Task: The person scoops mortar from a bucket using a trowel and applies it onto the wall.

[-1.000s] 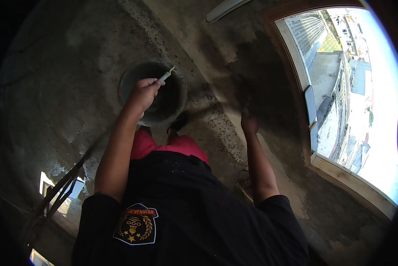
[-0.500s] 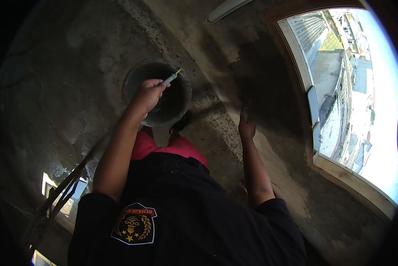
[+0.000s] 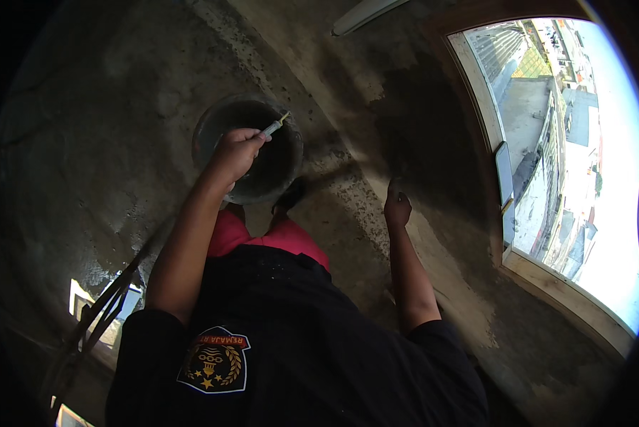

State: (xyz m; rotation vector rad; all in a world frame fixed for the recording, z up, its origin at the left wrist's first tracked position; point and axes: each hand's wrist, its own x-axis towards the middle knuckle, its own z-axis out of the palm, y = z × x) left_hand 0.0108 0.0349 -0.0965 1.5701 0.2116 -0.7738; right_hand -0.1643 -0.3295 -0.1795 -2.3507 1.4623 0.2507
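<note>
My left hand (image 3: 237, 153) is closed round a short pale stick-like tool (image 3: 271, 129) with a thin yellowish tip pointing away from me; its kind is unclear. Below it stands a round dark bucket (image 3: 205, 135), partly hidden by my hand and forearm, its inside in shadow. My right hand (image 3: 397, 208) is at the lower edge of a dark, damp-looking patch (image 3: 433, 128) on the rough plastered wall. Its fingers are curled in. Shadow hides whatever they may hold.
On the right, a wooden window frame (image 3: 476, 96) opens onto rooftops, with a phone-like slab (image 3: 503, 171) standing at its inner edge. A pale tube (image 3: 365, 16) crosses the top. Dark thin bars (image 3: 106, 306) run at lower left. My feet are beside the bucket.
The view has shifted very slightly. My right hand has turned a little at the wall, while my left hand keeps the tool above the bucket.
</note>
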